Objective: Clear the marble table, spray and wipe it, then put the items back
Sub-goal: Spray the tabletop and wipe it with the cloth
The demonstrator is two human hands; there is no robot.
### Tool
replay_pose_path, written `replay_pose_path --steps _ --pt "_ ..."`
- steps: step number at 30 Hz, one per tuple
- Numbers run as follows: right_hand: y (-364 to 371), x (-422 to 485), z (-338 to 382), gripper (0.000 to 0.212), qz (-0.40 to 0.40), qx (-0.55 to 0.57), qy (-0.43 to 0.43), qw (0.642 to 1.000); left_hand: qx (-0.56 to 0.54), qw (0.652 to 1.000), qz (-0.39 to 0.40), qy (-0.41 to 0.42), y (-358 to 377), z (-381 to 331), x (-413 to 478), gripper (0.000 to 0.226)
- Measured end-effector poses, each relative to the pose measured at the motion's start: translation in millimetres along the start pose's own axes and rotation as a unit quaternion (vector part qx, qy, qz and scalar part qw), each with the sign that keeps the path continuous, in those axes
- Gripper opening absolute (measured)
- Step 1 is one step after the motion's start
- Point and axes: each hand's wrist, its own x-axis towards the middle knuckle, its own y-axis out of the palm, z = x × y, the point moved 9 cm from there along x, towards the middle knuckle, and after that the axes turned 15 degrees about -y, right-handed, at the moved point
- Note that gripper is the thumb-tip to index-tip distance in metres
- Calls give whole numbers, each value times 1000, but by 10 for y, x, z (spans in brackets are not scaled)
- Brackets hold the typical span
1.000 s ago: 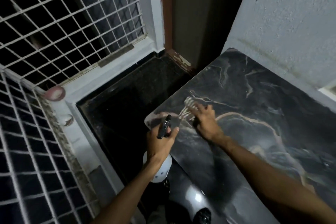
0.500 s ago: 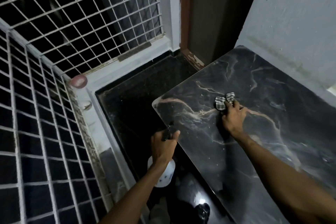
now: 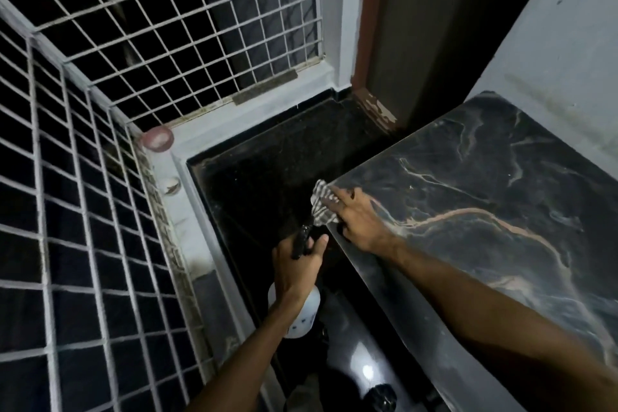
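Marble table [image 3: 485, 211] sits on my right against the grey wall [image 3: 568, 43], top bare apart from my hand and cloth. My right hand [image 3: 359, 221] presses the striped cloth [image 3: 321, 207] flat at the table's near-left corner, fingers spread over it, cloth hanging partly past the edge. My left hand [image 3: 296, 266] is wrapped tight around the black trigger head of 1 spray bottle [image 3: 302, 318], held off the table over the dark floor [image 3: 277, 177]; white body below my wrist, can't tell what's inside. White metal grille [image 3: 133, 60] on the left and ahead.
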Motion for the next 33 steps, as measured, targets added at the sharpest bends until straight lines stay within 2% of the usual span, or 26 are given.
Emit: replay_pose_path --steps 2,3,4,6,7,8,9,10,12,13,14,16,17,18,19,21,22,23,26,30,33 --pt "-154 85 -355 79 -51 28 140 989 2 1000 0 -1 -48 -18 130 43" --pt "-169 114 -354 80 -52 29 178 982 2 1000 0 1 -78 -17 190 42" --pt "-130 164 -220 82 -36 14 159 986 7 1000 4 8 -103 -40 234 42" --pt "112 180 196 89 31 2 31 999 16 999 15 23 -116 -93 277 38" --pt "147 128 267 90 46 8 -12 999 17 999 22 30 -108 -128 308 36" --pt "84 84 177 88 33 12 -19 999 20 999 28 37 -83 -169 336 37" --pt "-6 40 -42 84 6 10 27 1000 23 998 29 44 -62 -201 358 39" --pt "-125 -64 -363 80 -32 9 123 992 26 998 30 48 -37 -227 374 41" --pt "-311 -484 -837 72 -86 24 325 942 35 997 33 62 15 -267 357 41" --pt "-315 -633 -839 70 -87 23 345 934 42 996 35 70 44 -289 324 42" --pt "-261 -736 -731 69 -78 15 312 947 52 995 41 79 89 -318 276 42" --pt "-37 -1008 -276 75 -11 12 170 985 66 992 63 88 224 -359 135 45" --pt "22 -1233 -149 79 2 21 127 992 71 990 78 89 310 -360 55 45" --pt "11 -1512 -172 82 -8 26 139 990 76 988 97 89 415 -345 -41 45" --pt "-48 -1834 -325 83 -40 30 209 977 78 986 119 86 525 -319 -153 43" --pt "-223 -2601 -665 81 -117 49 399 908 75 979 167 86 747 -291 -438 40" --pt "-267 -2877 -742 78 -130 49 453 881 76 976 183 91 850 -279 -567 39" --pt "-278 -3031 -755 74 -128 51 467 873 79 973 193 98 951 -266 -670 39" --pt "-271 -3369 -729 77 -134 47 440 887 111 965 218 93 1297 -198 -1030 41" --pt "-276 -4254 -830 59 -206 72 553 804 150 959 216 106 1597 -135 -1557 48" --pt "-239 -4628 -816 55 -202 64 546 811 163 957 222 94 1737 -33 -1767 46"
